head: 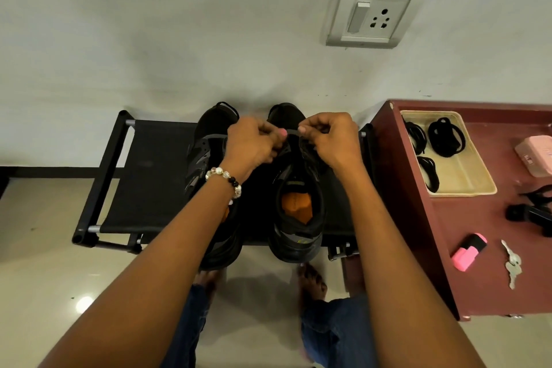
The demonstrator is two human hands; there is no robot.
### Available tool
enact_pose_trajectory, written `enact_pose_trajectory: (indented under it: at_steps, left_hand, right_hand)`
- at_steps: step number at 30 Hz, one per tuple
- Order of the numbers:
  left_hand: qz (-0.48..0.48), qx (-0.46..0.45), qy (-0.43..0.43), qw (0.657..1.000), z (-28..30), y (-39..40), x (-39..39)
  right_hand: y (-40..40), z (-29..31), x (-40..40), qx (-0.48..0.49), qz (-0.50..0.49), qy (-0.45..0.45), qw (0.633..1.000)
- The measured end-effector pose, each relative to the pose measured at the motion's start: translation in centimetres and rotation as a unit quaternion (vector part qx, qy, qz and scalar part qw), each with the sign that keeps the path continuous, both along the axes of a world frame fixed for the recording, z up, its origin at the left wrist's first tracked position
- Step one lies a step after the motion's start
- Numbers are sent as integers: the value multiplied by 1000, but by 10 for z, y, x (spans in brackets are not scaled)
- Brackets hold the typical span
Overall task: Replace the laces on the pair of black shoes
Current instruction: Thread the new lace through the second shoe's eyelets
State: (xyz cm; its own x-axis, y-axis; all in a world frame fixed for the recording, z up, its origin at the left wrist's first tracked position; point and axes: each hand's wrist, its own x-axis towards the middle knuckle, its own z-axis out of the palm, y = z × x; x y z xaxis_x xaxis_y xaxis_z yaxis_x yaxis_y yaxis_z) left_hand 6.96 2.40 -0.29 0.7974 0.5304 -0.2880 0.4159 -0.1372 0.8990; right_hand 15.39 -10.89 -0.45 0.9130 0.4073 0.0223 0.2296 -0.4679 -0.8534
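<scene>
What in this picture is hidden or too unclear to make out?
- Head view: the eyelets of the right shoe are covered by the left hand and right hand pinching a lace.
- The left shoe is partly behind the forearm.
- The black object on the cabinet is cut off by the right edge.

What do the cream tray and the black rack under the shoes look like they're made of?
The tray looks like glossy plastic: thin moulded rim, slightly see-through cream walls. The rack seems to have a matte black fabric shelf stretched on black tubes with silvery, probably metal, rod ends; the tubes may be plastic or painted metal.
</scene>
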Motion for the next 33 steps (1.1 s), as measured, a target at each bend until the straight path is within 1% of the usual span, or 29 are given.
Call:
enact_pose_trajectory:
  at_steps: [3, 5, 10, 14, 17, 25, 28, 30, 31, 33]
  left_hand:
    - [-60, 57, 73, 994, -5, -8, -5]
    - [-64, 65, 82, 992, -5, -10, -6]
    - [-39, 32, 82, 995, -6, -8, -6]
    - [-36, -28, 74, 996, -8, -2, -7]
    - [-28, -39, 66, 997, -8, -1, -9]
    - [-26, -54, 66, 996, -7, -2, -9]
    - [-39, -74, 70, 994, -9, 0, -9]
    - [-19, -75, 63, 995, -11, 0, -7]
    - [4, -53, 54, 997, -13, -1, -6]
    - [35, 48, 34, 998, -16, -5, -4]
  right_hand:
    - [0, -7, 1, -36, -1, 29, 999]
    - [2, -10, -1, -77, 18, 31, 996]
    - [10, -10, -5, -172, 75, -24, 982]
    - [16, -12, -5, -215, 96, -41, 971]
    - [21, -15, -7, -239, 117, -54, 962]
    - [22, -13, -13, -194, 69, 16, 979]
    - [25, -16, -14, -167, 32, 64, 983]
    - [28, -22, -12, -148, 2, 96, 984]
    - [30, -26, -12, -142, -10, 105, 984]
    - [34, -32, -12, -139, -33, 123, 982]
